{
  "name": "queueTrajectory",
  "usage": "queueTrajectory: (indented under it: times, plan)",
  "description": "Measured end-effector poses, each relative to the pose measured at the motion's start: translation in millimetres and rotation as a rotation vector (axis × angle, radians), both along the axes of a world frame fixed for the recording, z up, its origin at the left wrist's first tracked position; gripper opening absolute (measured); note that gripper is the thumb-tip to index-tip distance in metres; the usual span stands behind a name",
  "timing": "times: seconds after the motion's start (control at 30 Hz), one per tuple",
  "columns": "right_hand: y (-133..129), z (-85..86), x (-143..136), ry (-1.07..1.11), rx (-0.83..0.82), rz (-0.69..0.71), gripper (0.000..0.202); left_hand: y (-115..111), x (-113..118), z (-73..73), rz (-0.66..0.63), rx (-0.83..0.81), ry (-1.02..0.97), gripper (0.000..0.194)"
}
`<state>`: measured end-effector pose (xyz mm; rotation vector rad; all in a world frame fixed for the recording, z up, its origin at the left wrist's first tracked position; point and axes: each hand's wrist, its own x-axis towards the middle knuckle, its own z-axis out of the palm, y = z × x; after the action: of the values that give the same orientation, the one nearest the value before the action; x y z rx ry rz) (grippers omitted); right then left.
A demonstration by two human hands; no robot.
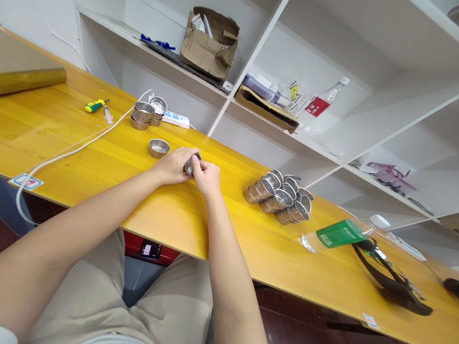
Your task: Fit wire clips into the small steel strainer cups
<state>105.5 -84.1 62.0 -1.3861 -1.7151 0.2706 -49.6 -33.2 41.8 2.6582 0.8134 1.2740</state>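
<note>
Between my two hands, just above the yellow table, is a small perforated metal strainer cup. My left hand wraps round its left side, and my right hand grips it from the right with the thumb on it. Part of the cup is hidden by the fingers. A similar metal cup sits alone just left of my left hand. Farther back on the left, several such cups are stacked. To the right of my right hand stands a larger group of stacked cups.
A green-labelled bottle and a black strap-like item lie at right. A white cable crosses the left side to a power strip, near a screwdriver. Shelves behind hold a cardboard box and another bottle.
</note>
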Motion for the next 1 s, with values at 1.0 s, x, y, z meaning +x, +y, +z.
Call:
queueTrajectory:
  times: [1.0]
  plan:
    - [13.1, 8.5, 7.2, 0.861, -0.142, 0.129, 0.066, 9.8, -14.1, 6.0, 0.152, -0.041, -0.092, 0.068]
